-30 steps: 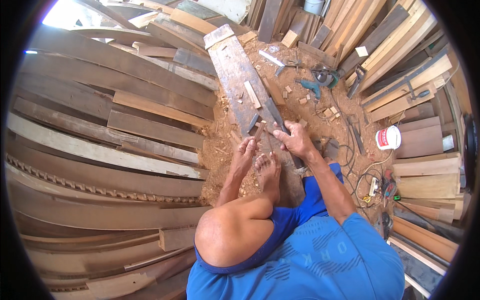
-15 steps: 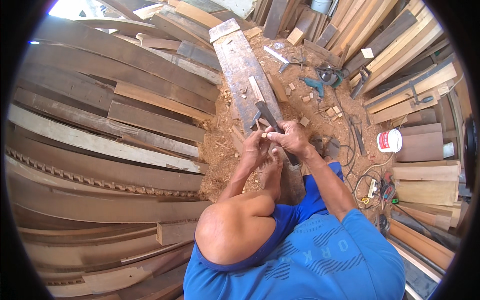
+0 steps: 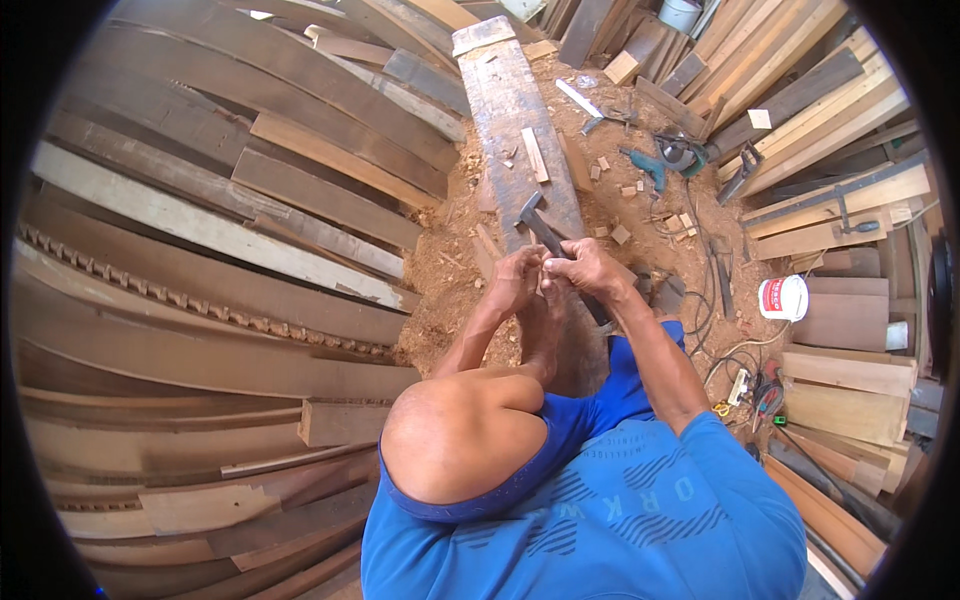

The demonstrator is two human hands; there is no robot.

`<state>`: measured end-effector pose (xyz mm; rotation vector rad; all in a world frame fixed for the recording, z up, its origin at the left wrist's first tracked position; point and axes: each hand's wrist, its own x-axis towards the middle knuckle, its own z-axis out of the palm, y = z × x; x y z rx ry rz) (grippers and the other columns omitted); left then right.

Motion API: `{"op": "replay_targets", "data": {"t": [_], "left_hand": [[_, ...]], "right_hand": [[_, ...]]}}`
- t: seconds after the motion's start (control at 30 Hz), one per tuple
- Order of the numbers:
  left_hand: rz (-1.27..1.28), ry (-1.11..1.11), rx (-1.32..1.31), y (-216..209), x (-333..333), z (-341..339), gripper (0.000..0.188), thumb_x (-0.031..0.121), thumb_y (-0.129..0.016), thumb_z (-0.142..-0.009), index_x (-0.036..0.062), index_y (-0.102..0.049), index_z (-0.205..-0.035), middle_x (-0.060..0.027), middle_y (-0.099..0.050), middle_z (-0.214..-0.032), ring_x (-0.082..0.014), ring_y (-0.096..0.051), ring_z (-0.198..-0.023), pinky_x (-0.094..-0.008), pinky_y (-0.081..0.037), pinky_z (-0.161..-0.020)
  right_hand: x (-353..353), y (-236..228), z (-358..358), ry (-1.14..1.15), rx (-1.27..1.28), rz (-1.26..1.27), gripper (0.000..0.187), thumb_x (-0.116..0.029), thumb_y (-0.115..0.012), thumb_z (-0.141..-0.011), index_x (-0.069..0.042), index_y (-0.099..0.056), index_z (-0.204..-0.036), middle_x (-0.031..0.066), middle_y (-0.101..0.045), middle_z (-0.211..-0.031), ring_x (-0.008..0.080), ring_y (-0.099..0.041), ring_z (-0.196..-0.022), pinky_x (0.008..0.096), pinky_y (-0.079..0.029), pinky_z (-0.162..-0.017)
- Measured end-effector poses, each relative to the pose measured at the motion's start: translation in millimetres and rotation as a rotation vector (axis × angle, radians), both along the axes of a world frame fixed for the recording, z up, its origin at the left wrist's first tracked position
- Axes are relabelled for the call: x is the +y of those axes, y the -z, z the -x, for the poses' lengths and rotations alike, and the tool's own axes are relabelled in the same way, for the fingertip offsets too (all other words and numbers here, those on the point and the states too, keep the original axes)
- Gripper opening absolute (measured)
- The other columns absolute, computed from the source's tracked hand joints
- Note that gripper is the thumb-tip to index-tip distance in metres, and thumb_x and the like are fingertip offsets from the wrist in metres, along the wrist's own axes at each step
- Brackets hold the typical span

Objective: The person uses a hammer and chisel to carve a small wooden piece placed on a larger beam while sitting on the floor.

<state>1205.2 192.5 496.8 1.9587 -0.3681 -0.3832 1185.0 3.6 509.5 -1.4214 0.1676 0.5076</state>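
Observation:
My right hand (image 3: pixel 588 268) is closed around the handle of a dark hammer (image 3: pixel 548 232), whose head points up and away over a worn plank bench (image 3: pixel 508 100). Close against it, my left hand (image 3: pixel 513 280) is closed, its fingertips pinched together beside the right fingertips. What lies in that pinch is too small and hidden to make out. My bare foot (image 3: pixel 543 325) rests on the bench just below both hands. Farther up the bench lies a short pale wood strip (image 3: pixel 535 155).
Stacked boards (image 3: pixel 330 230) fill the left side. On the sawdust floor to the right are a teal power tool (image 3: pixel 648 168), a handsaw (image 3: pixel 740 172), small wood blocks (image 3: pixel 620 234), cables and a white bucket (image 3: pixel 783 298). A clamp (image 3: pixel 850 222) lies on boards at far right.
The view has shifted slightly. The hammer has turned a little in my right hand, and both hands have drawn closer together. A small pale piece seen earlier at my fingertips is now mostly hidden.

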Motion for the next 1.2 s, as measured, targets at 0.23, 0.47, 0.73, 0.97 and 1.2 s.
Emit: {"op": "replay_targets", "data": {"t": [0.23, 0.47, 0.73, 0.97, 1.2], "left_hand": [[-0.306, -0.062, -0.148, -39.9, 22.3, 47.0, 0.034, 0.009, -0.062, -0.086, 0.0023, -0.057, -0.119, -0.0203, -0.068, -0.099, -0.0322, -0.069, -0.088, -0.0392, -0.056, -0.077], [-0.283, -0.061, -0.251, -51.4, 26.3, 57.1, 0.032, 0.011, -0.065, -0.084, 0.0034, -0.058, -0.114, -0.0188, -0.067, -0.098, -0.0339, -0.068, -0.085, -0.0406, -0.056, -0.076], [-0.229, 0.007, -0.137, -39.2, 30.4, 60.2, 0.033, 0.012, -0.062, -0.086, 0.0040, -0.058, -0.118, -0.0205, -0.066, -0.103, -0.0359, -0.066, -0.093, -0.0419, -0.054, -0.080], [-0.201, 0.044, -0.248, -40.8, 35.6, 65.4, 0.030, 0.010, -0.059, -0.087, 0.0022, -0.059, -0.116, -0.0206, -0.065, -0.104, -0.0383, -0.064, -0.096, -0.0426, -0.053, -0.082], [-0.169, 0.096, -0.267, -39.2, 42.2, 67.1, 0.038, 0.007, -0.063, -0.082, 0.0015, -0.056, -0.120, -0.0206, -0.063, -0.108, -0.0386, -0.063, -0.097, -0.0430, -0.052, -0.084]], "right_hand": [[-5.4, -20.6, 11.4, -0.150, 0.067, 0.047, 0.020, -0.016, -0.074, -0.079, -0.002, -0.070, -0.092, 0.0017, -0.065, -0.070, 0.0063, -0.054, -0.059, 0.0225, -0.043, -0.055], [-0.4, -19.5, 8.7, -0.210, 0.062, 0.068, 0.019, -0.017, -0.075, -0.079, -0.004, -0.070, -0.093, -0.0008, -0.065, -0.073, 0.0061, -0.055, -0.059, 0.0222, -0.043, -0.056], [6.0, -16.1, 4.5, -0.284, 0.070, 0.003, 0.021, -0.017, -0.077, -0.078, -0.003, -0.069, -0.092, -0.0001, -0.066, -0.074, 0.0061, -0.054, -0.059, 0.0219, -0.043, -0.055], [5.1, -20.9, 2.3, -0.319, 0.091, 0.042, 0.023, -0.019, -0.078, -0.077, -0.004, -0.070, -0.092, 0.0004, -0.067, -0.074, 0.0069, -0.055, -0.060, 0.0229, -0.043, -0.056], [7.2, -8.2, 1.1, -0.307, 0.122, -0.028, 0.024, -0.021, -0.077, -0.078, -0.003, -0.069, -0.093, 0.0036, -0.068, -0.078, 0.0087, -0.057, -0.061, 0.0237, -0.045, -0.055]]}}
